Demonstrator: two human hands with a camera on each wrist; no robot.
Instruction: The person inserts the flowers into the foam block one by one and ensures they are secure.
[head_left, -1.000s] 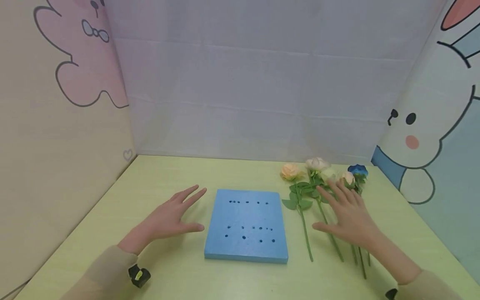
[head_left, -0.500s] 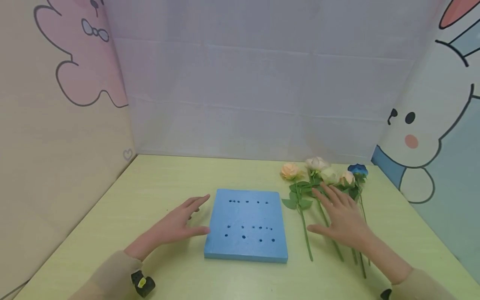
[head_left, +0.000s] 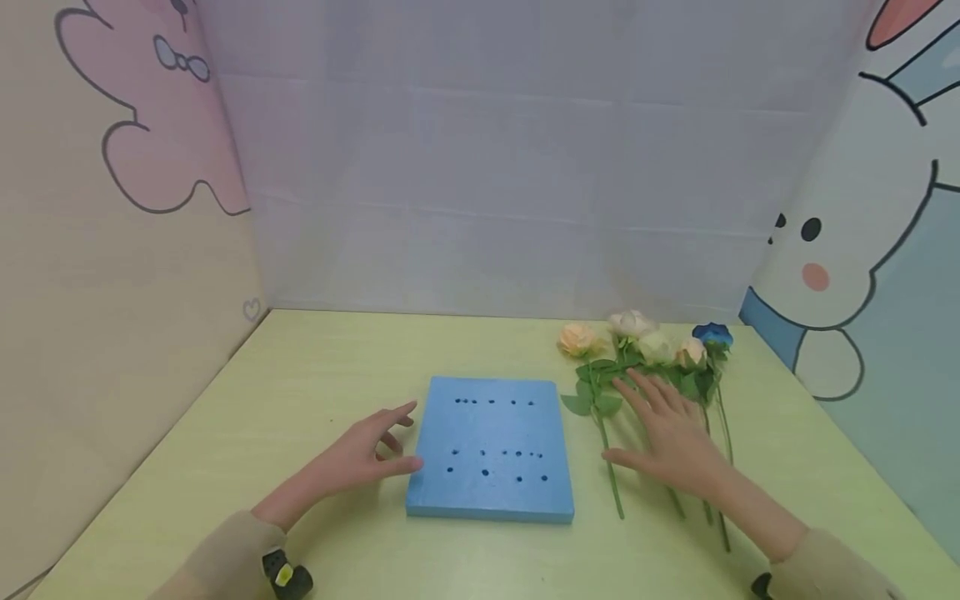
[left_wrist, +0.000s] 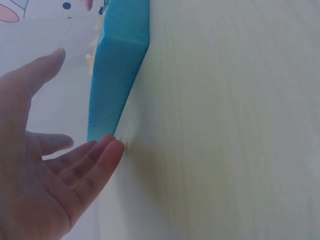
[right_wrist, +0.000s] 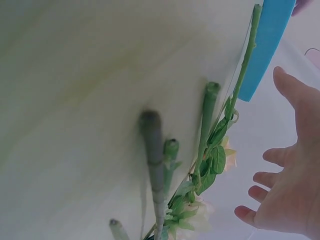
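A flat blue foam block (head_left: pixel 491 433) with rows of small holes lies on the table's middle. My left hand (head_left: pixel 363 450) is at its left edge, fingers spread, thumb tip overlapping the edge in the head view. In the left wrist view, the hand (left_wrist: pixel 55 175) is beside the block's side (left_wrist: pixel 112 75), palm empty. Above the flower stems hovers my right hand (head_left: pixel 671 433), fingers spread and holding nothing. Several artificial flowers lie there: a peach one (head_left: pixel 579 340), white ones (head_left: pixel 632 325), and a blue one (head_left: pixel 712 335). The right wrist view shows stem ends (right_wrist: pixel 150 120) beside the hand (right_wrist: pixel 295 185).
The pale yellow-green table (head_left: pixel 330 350) reaches a white cloth backdrop (head_left: pixel 450 167) at the rear. A side panel with a pink cartoon figure (head_left: pixel 165 125) stands at left, and one with a white rabbit (head_left: pixel 825 183) at right.
My left hand has moved right and slightly down toward the blue foam block, its fingers bending a little more. My right hand has shifted left over the stems. The block and flowers stay put.
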